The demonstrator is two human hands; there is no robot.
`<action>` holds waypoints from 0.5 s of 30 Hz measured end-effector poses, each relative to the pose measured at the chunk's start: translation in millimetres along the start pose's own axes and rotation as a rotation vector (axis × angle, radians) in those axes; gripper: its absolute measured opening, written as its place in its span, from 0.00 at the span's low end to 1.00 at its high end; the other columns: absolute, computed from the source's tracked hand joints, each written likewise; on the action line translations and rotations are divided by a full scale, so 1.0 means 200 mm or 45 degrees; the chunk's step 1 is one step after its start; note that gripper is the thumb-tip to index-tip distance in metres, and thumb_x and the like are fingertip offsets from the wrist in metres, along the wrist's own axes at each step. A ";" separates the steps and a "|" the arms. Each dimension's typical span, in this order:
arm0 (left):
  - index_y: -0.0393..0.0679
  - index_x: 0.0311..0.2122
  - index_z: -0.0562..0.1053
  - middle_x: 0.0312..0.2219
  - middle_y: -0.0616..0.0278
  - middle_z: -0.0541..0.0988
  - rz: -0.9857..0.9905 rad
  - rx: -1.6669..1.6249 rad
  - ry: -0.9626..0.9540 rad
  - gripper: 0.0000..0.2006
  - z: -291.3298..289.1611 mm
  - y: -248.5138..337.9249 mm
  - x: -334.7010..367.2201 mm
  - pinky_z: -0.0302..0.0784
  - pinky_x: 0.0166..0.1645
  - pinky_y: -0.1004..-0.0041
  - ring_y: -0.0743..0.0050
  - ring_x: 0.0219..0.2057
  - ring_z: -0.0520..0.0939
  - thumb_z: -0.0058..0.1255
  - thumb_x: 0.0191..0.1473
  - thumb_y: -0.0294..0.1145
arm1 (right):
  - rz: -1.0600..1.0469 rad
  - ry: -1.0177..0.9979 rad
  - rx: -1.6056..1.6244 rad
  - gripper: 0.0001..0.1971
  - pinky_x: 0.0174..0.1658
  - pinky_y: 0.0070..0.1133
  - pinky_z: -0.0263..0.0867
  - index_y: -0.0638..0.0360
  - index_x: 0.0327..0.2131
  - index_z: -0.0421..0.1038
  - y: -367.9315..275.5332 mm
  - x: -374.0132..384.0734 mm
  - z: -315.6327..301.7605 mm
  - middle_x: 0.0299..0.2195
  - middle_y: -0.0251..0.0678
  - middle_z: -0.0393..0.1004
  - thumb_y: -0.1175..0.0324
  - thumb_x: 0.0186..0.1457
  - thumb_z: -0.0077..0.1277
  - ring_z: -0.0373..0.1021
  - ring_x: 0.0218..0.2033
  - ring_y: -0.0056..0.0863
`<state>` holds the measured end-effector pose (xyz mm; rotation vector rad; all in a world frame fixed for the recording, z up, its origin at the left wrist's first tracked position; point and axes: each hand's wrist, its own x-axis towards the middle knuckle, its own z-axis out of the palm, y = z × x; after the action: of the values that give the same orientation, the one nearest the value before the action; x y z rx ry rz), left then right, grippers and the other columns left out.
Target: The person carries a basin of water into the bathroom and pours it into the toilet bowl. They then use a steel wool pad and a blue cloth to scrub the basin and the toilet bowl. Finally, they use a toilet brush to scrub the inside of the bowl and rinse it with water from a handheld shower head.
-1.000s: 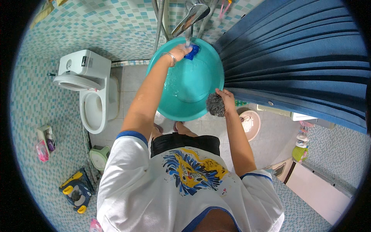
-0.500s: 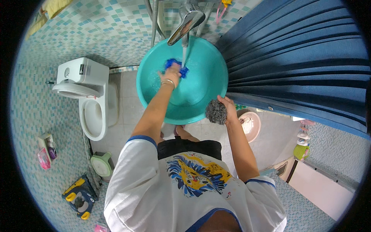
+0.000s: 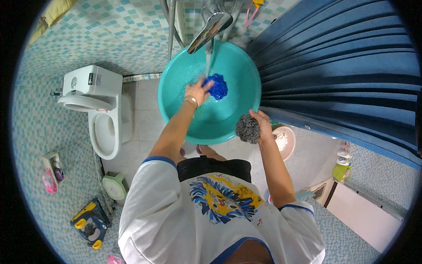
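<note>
A large turquoise basin (image 3: pixel 244 119) stands under a running tap (image 3: pixel 214 27). Inside it lies a crumpled blue scrubber (image 3: pixel 217 87), wet and shiny, just right of the stream. My left hand (image 3: pixel 198 90) is over the basin, fingers apart and slightly blurred, the fingertips at the scrubber's left edge; whether they touch it I cannot tell. At the basin's near right rim, my right hand (image 3: pixel 264 125) grips a round, dark grey steel wool scourer (image 3: pixel 248 129). Its thumb and fingers are closed on the scourer's right side.
A blue pleated curtain (image 3: pixel 334 66) hangs close along the right. On the floor behind my right hand sits a pink bucket (image 3: pixel 288 145). To the left are a white toilet (image 3: pixel 105 132) with its lid raised and a green stool (image 3: pixel 114 188). A shower hose (image 3: pixel 171 35) hangs beside the tap.
The blue scrubber has shifted right and nearer, out from under my left hand, which now has its fingers beside it. My right hand still holds the steel wool scourer in nearly the same place.
</note>
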<state>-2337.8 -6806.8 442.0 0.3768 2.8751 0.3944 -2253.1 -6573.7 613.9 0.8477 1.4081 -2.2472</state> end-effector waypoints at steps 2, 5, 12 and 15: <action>0.63 0.57 0.55 0.59 0.55 0.48 -0.620 0.012 0.034 0.30 0.01 0.01 0.01 0.61 0.50 0.57 0.52 0.44 0.71 0.44 0.48 0.52 | 0.021 0.019 0.007 0.04 0.24 0.17 0.65 0.61 0.26 0.70 0.03 0.00 0.00 0.22 0.33 0.72 0.71 0.50 0.49 0.69 0.20 0.21; 0.69 0.58 0.52 0.60 0.67 0.45 -0.066 0.035 -0.323 0.29 -0.11 0.17 -0.04 0.56 0.54 0.53 0.52 0.51 0.63 0.39 0.50 0.56 | 0.025 0.085 0.047 0.04 0.25 0.18 0.65 0.60 0.25 0.69 0.02 0.01 0.01 0.22 0.32 0.72 0.71 0.49 0.50 0.69 0.20 0.22; 0.66 0.58 0.51 0.59 0.68 0.49 -0.320 0.138 -0.419 0.28 -0.04 0.19 -0.08 0.55 0.54 0.55 0.54 0.52 0.62 0.33 0.53 0.55 | 0.071 0.119 0.082 0.05 0.27 0.21 0.67 0.60 0.29 0.68 0.07 0.00 0.02 0.23 0.35 0.72 0.70 0.49 0.50 0.70 0.22 0.25; 0.63 0.59 0.49 0.59 0.58 0.47 -0.258 0.086 -0.503 0.28 -0.10 0.06 -0.10 0.56 0.53 0.54 0.53 0.51 0.64 0.31 0.54 0.54 | 0.067 0.069 0.089 0.05 0.26 0.21 0.68 0.60 0.29 0.68 0.06 -0.01 0.01 0.23 0.35 0.71 0.70 0.49 0.50 0.70 0.21 0.25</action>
<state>-2322.4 -6806.3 468.1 0.1501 2.5118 0.1644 -2245.3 -6580.9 607.8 0.9639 1.3209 -2.2613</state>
